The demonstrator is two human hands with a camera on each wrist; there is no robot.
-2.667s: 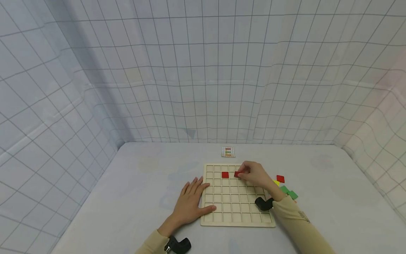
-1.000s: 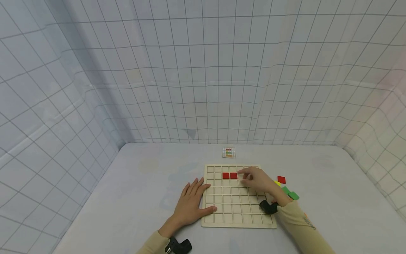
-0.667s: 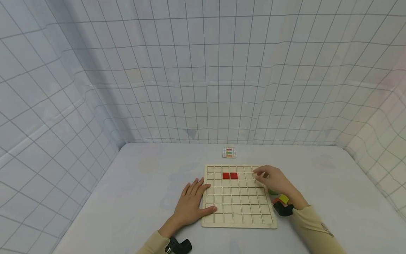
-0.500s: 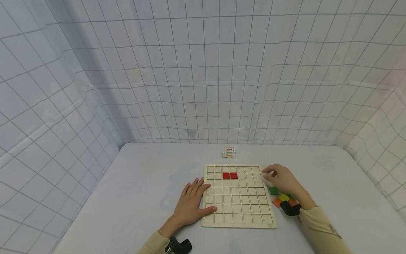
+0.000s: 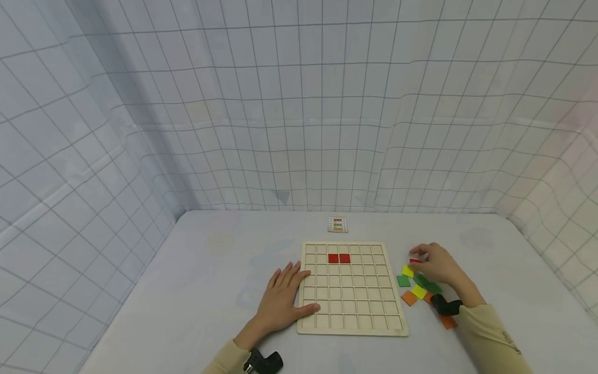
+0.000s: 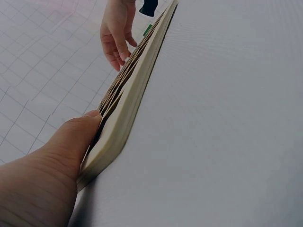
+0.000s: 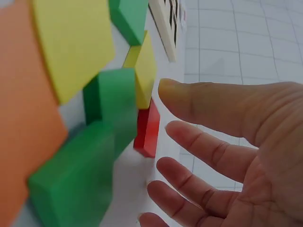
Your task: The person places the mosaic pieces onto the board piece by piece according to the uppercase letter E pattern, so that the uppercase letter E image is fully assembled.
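In the left wrist view, your left hand (image 6: 42,177) comes in from 8 o'clock, its thumb resting on the edge of the pale board (image 6: 135,87). You see that board nearly side-on, running from 7 o'clock up to 12, with dark slots along its top. Beyond it, at 11 o'clock, your right hand (image 6: 116,33) hangs with its fingertips toward 6. At 12 sit a green piece (image 6: 147,30) and a black object (image 6: 148,7). Grid-lined cloth (image 6: 33,80) fills 9 to 11; the white tabletop (image 6: 218,118) spans 1 to 5.
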